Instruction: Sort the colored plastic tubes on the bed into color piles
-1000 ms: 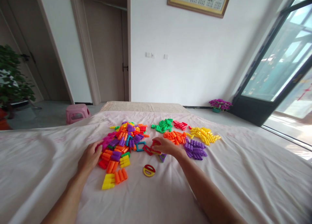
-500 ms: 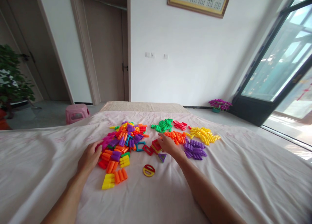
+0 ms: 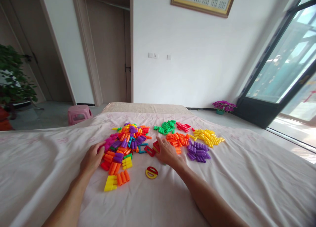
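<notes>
My left hand (image 3: pixel 92 157) is at the near left side of a mixed heap of plastic building blocks. Its thumb and fingers close around magenta blocks (image 3: pixel 108 143) at the heap's edge. To the right, my right hand (image 3: pixel 168 152) reaches low over the cloth, fingers stretched forward and apart. Beneath its fingertips lies a red square frame piece (image 3: pixel 156 146), partly covered. Left of that sit a red rectangular frame (image 3: pixel 149 151) and a blue frame (image 3: pixel 143 148). A red-and-yellow round piece (image 3: pixel 151 172) lies nearer to me.
Sorted blocks lie on the right: green (image 3: pixel 168 127), red (image 3: pixel 183 126), orange (image 3: pixel 178 139), yellow (image 3: pixel 207 137) and purple (image 3: pixel 198 152). Joined yellow blocks (image 3: pixel 110 183) and orange blocks (image 3: pixel 123 178) lie in front. A pink stool (image 3: pixel 79 114) stands beyond the cloth-covered surface.
My right hand has moved slightly left and toward me, now covering the purple triangle piece and exposing more orange blocks. My left hand stays on the magenta blocks.
</notes>
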`<state>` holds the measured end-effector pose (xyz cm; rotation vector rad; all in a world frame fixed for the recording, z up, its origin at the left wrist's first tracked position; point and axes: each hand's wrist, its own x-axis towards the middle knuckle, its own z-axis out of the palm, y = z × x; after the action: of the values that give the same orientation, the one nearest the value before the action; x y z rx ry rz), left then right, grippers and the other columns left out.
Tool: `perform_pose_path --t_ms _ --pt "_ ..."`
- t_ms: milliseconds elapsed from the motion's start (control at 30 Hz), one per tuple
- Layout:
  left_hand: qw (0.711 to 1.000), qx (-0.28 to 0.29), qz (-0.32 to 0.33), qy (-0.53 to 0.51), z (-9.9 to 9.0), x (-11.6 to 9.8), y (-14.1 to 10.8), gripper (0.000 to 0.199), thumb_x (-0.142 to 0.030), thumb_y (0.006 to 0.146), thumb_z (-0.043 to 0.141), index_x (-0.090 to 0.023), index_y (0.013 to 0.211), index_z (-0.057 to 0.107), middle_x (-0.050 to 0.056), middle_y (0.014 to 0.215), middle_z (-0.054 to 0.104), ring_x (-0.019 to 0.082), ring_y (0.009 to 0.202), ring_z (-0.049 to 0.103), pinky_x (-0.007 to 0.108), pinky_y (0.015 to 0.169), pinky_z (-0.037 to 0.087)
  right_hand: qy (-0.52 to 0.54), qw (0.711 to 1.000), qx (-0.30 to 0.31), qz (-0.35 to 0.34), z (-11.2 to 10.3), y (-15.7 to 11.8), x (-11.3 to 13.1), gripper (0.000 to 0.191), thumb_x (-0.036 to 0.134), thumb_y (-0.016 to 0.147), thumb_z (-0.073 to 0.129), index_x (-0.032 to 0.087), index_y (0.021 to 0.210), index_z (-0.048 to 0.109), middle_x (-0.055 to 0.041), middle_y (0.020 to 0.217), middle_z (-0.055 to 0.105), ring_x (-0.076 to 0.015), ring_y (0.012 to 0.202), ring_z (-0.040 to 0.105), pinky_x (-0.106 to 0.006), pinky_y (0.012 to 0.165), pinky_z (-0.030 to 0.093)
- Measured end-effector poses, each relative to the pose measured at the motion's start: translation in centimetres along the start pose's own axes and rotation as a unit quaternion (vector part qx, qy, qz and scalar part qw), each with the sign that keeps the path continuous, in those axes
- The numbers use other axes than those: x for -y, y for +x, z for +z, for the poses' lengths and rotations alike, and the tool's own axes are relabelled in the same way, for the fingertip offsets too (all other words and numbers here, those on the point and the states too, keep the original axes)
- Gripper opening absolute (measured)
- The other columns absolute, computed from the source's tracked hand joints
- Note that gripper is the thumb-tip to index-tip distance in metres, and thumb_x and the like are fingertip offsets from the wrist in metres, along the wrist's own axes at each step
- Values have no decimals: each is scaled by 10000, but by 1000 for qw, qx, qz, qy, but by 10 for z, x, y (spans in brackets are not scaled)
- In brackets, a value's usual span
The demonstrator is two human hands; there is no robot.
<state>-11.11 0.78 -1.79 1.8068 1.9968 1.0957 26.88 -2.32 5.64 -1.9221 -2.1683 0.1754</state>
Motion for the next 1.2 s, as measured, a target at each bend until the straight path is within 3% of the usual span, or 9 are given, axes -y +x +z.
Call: perform_pose_path --t_ms 200,300,400,667,833,933,1000,1067,1200 --pt "1000 -3 4 -4 1 2 1 521 -415 915 395 -163 1305 630 123 1325 644 257 1264 575 358 1112 406 107 994 -17 21 -8 9 -15 853 294 709 719 185 1497 412 -139 1216 655 -286 1052 629 -350 873 466" --pt "1000 -1 3 -19 2 3 3 528 -431 912 407 -158 1301 637 126 1323 647 257 1256 578 364 1106 412 252 966 -6 48 -13 13 -19 832 274 694 711 205 1476 434 -86 1108 689 -244 939 661 -335 787 509" --pt "999 0 -7 -36 2 4 3 539 -468 915 409 -165 1296 640 124 1325 647 258 1253 579 370 1096 421 363 932 21 11 -17 11 -6 834 276 693 718 203 1471 429 -70 1098 688 -223 908 667 -322 749 531" --pt "999 -1 -8 -40 1 3 1 525 -460 924 399 -172 1292 639 116 1327 647 246 1249 582 343 1089 417 212 965 56 -146 -14 -9 51 854 244 660 734 240 1467 454 -73 1161 691 -247 981 657 -316 836 495" --pt "999 -6 -11 -32 2 3 2 518 -455 919 399 -179 1282 647 116 1315 653 248 1243 586 345 1086 420 149 967 61 -200 7 -20 60 908 242 659 732 214 1506 405 -137 1359 599 -296 1206 577 -365 1007 444" --pt "999 -10 -7 -30 1 2 1 517 -445 912 406 -176 1278 653 114 1309 660 246 1237 591 338 1082 424 144 963 89 -212 6 -21 57 946 378 673 791 244 1522 395 -138 1395 575 -313 1245 551 -384 1024 437" --pt "999 -10 -5 -31 0 0 1 520 -440 910 407 -172 1280 653 113 1308 663 246 1234 592 337 1082 426 168 957 107 -211 -3 -14 53 854 490 696 790 268 1464 490 -109 1377 599 -302 1211 578 -363 992 457" --pt "999 -8 -8 -33 -1 -1 0 522 -444 913 405 -172 1285 650 114 1316 657 248 1241 587 343 1086 423 195 957 100 -192 -11 0 49 574 506 808 700 278 1329 627 -65 1280 669 -257 1115 633 -318 923 480" --pt "999 2 -12 -35 -1 1 1 520 -449 924 398 -178 1300 635 121 1344 635 257 1259 574 366 1093 417 168 981 -7 -95 -16 32 45 329 386 940 558 229 1180 719 -67 1163 722 -222 1028 658 -283 842 471"
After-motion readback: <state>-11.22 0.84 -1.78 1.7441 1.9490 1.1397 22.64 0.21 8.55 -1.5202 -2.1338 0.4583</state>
